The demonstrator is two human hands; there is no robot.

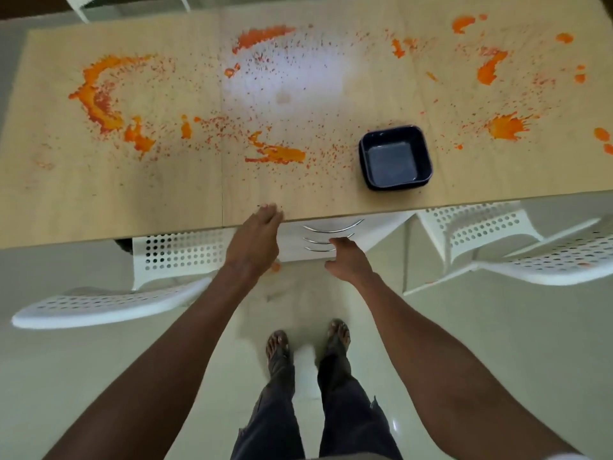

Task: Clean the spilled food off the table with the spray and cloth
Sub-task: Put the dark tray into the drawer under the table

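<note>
Across the pale table (99, 200), orange spill (99, 94) spreading beyond both grips, left hand (257, 240) resting spread-fingered at the near edge, right hand (348, 260) hanging loosely open, neither holding anything.

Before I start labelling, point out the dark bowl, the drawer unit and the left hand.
dark bowl (391, 159): head view, inner floor.
drawer unit (292, 242): head view, white front.
left hand (255, 237): head view, back of hand.
</note>
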